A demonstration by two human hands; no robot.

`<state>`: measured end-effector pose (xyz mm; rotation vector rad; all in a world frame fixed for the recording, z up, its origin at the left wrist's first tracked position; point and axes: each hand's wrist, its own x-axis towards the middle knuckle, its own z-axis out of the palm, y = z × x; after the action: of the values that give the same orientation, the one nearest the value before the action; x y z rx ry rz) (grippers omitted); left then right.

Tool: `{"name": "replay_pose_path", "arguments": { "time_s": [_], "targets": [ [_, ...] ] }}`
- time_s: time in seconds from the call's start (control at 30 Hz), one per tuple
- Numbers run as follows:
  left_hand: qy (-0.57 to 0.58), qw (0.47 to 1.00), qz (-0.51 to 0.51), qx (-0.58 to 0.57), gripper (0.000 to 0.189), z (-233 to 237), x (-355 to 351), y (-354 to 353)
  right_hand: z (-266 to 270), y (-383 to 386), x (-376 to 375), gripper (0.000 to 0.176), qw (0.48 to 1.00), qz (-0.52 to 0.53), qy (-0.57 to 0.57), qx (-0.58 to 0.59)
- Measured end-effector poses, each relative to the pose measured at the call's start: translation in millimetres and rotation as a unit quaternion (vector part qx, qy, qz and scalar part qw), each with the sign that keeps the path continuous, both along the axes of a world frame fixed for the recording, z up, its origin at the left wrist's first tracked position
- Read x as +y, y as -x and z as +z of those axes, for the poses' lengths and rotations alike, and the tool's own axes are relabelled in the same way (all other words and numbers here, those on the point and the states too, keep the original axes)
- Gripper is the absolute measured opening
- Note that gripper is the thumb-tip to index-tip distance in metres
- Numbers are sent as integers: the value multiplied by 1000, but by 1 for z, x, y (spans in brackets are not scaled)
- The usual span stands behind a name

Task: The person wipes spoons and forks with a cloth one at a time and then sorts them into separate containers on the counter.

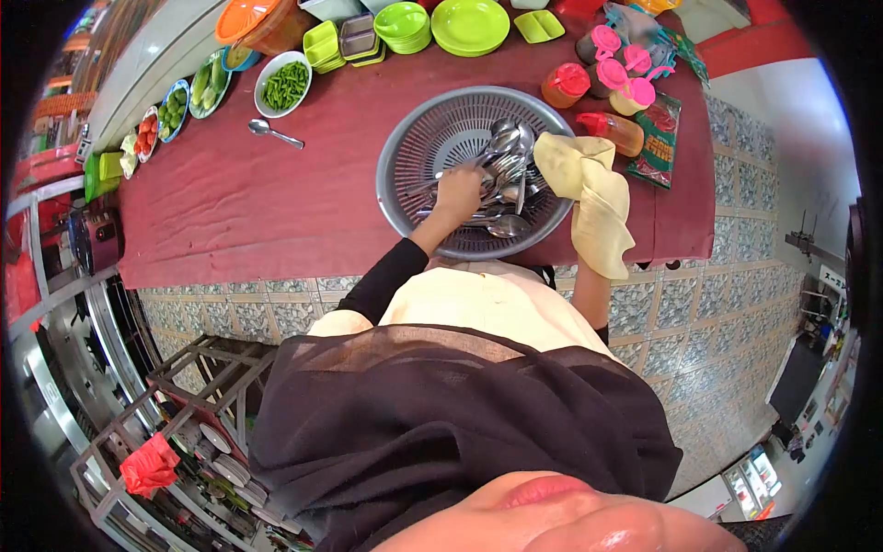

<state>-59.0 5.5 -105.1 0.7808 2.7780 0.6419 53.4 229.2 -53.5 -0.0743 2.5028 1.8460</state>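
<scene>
A grey perforated basin (401, 198) stands on the red-covered table, with many metal spoons and forks (508, 226) heaped inside. My left hand (460, 189) reaches into it from the near left, its fingers closed round some of the cutlery. Over the basin's right rim hangs a pale yellow cloth (602, 216), draped and twisted around my right hand. That hand's fingers are hidden by the cloth; only the bare forearm shows below it. To the left, one spoon (276, 134) lies on the table, away from both hands.
A bowl of green chillies (284, 85) and plates of vegetables line the back left. Green plates (470, 26) are stacked behind the basin. Sauce bottles (616, 134) and a green packet (656, 143) stand at the right. A metal rack (207, 368) is at the lower left.
</scene>
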Motion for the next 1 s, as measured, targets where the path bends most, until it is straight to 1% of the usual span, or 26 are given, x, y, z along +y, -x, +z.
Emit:
{"name": "replay_pose_path", "arguments": {
  "time_s": [0.03, 0.07, 0.13, 0.17, 0.23, 0.27, 0.3, 0.33, 0.4, 0.43, 0.53, 0.57, 0.67, 0.7, 0.8, 0.83, 0.87, 0.9, 0.93, 0.97, 1.0],
  "targets": [
    [-2, 1000, 8, 8, 15, -3, -1, 0, 10, 4, -5, 47, 915, 18, 386, 115],
    [-5, 1000, 16, 16, 16, 0, 0, 0, 13, 5, -6, 46, 855, 17, 496, 148],
    [-62, 995, 70, -29, 15, 7, -3, -1, 17, 7, -6, 44, 683, 48, 697, 212],
    [-90, 990, 95, -51, 15, 15, -6, 0, 12, 3, -6, 42, 680, 52, 698, 218],
    [-208, 970, 113, -44, 15, 24, -10, 4, 2, 4, -7, 38, 635, 70, 734, 230],
    [-266, 955, 121, -41, 16, 30, -12, 7, 7, 8, -9, 36, 612, 75, 754, 228],
    [-338, 929, 105, -106, 17, 41, -11, 7, 14, 13, -16, 35, 586, 79, 777, 215],
    [-389, 893, 117, -192, 17, 52, -10, 6, 21, 17, -25, 34, 555, 82, 805, 196],
    [-478, 791, 134, -358, 18, 78, -6, 0, 33, 32, -40, 31, 465, 78, 871, 141],
    [-500, 778, 107, -365, 17, 85, -2, -3, 32, 37, -48, 30, 417, 73, 899, 112],
    [-538, 687, 65, -485, 17, 99, 6, -12, 18, 40, -73, 27, 276, 45, 959, 38],
    [-524, 708, 59, -470, 17, 100, 5, -16, 15, 39, -78, 26, 235, 30, 971, 21],
    [-503, 704, 51, -499, 20, 111, -1, -25, 9, 44, -71, 24, 140, -21, 990, 10],
    [-495, 682, 62, -535, 23, 123, -3, -29, 8, 47, -66, 23, 122, -33, 992, 16],
    [-473, 717, 48, -509, 23, 106, -7, -40, 6, 56, -56, 21, 61, -64, 996, 20],
    [-490, 709, 77, -501, 23, 100, -6, -41, 5, 56, -58, 21, 41, -70, 997, 14],
    [-477, 733, 108, -473, 23, 102, -4, -42, 2, 53, -64, 21, 22, -75, 997, 3],
    [-462, 755, 138, -443, 23, 107, 0, -43, -1, 49, -76, 21, 9, -77, 997, -14],
    [-447, 776, 167, -413, 24, 110, 2, -43, -1, 45, -82, 21, 13, -76, 997, -21],
    [-437, 779, 202, -401, 24, 109, 3, -46, 1, 43, -88, 21, 8, -73, 997, -24],
    [-432, 790, 189, -392, 24, 109, 3, -47, 5, 43, -88, 21, 18, -74, 997, -25]
  ]
}}
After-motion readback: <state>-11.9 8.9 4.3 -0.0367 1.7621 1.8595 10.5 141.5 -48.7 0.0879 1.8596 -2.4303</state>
